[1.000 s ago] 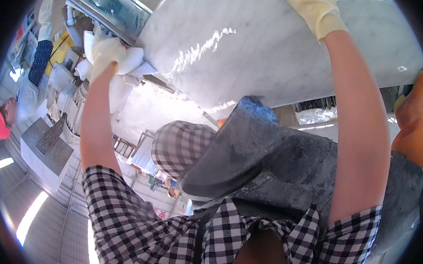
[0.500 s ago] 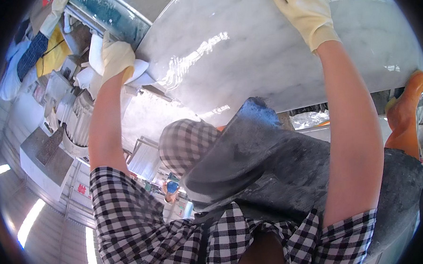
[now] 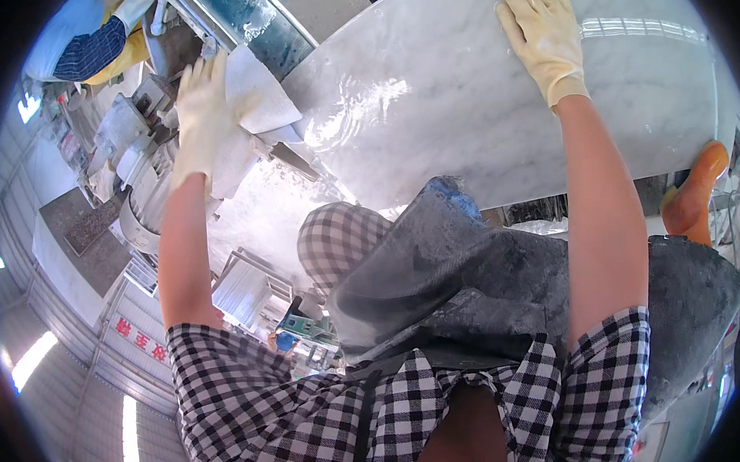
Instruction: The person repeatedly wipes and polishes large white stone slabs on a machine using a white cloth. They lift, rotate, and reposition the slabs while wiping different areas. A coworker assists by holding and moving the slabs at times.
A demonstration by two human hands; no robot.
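Observation:
A large polished slab [image 3: 439, 104], white with grey veins and bright reflections, lies in front of me. My right hand [image 3: 543, 42], in a cream rubber glove, rests palm down on it with the fingers stretched out. On the left, my left hand [image 3: 202, 106] wears a matching glove and is slightly blurred. Its fingers are spread and I see nothing held in them. Right beside it, at the slab's left edge, are white sheet-like pieces [image 3: 258, 91]; whether the hand touches them I cannot tell.
A dark apron [image 3: 471, 276] covers my lap. An orange rubber boot-like shape [image 3: 699, 192] is by the slab's right corner. A teal-surfaced metal frame [image 3: 254, 25] adjoins the slab's far left. Another person's gloved hand and dark sleeve [image 3: 90, 53] show at upper left.
My left hand was bent over the white pieces; now its fingers are stretched upward beside them. My right hand remains on the slab, with more of its fingers showing. The whole view has shifted.

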